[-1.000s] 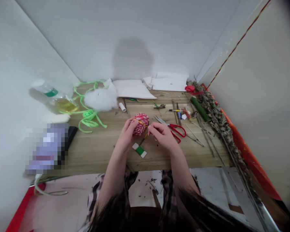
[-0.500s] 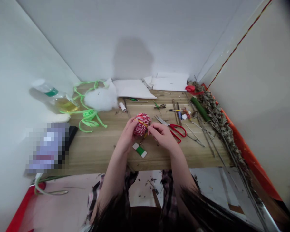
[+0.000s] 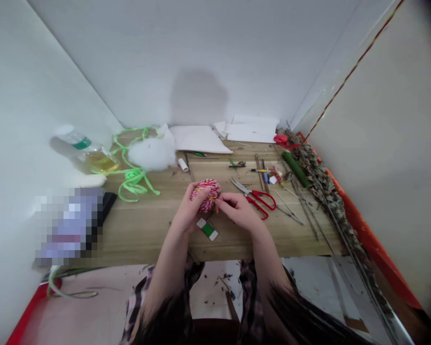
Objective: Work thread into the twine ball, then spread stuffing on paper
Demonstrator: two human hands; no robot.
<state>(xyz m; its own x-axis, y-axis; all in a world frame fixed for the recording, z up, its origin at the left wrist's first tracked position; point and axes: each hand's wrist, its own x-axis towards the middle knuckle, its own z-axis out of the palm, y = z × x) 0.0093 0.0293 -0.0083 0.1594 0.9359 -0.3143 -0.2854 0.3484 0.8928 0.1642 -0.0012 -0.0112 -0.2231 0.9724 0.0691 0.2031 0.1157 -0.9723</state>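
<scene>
A ball of red-and-white twisted yarn (image 3: 209,185) rests in my left hand (image 3: 187,209), whose thumb lies across its front. A yellow strand (image 3: 211,197) crosses the ball's surface. At the ball's right side, thumb and finger of my right hand (image 3: 237,209) are pinched together on what looks like this strand; the fingertips cover its end. Just below the ball lies a small white card wound with green thread (image 3: 207,229). Red-handled scissors (image 3: 261,201) lie partly spread on the table, right beside my right hand.
Light green cord (image 3: 132,175), white stuffing (image 3: 153,153) and a bottle of yellow liquid (image 3: 102,162) stand at the left. Thin sticks (image 3: 289,214), a green roll (image 3: 295,168) and dried leafy stems (image 3: 323,191) line the right. White sheets (image 3: 197,138) lie along the back wall.
The ball has turned a little in my left hand, and the thumb now reaches further across it. My right fingers stay pinched at its side. The whole view has shifted slightly.
</scene>
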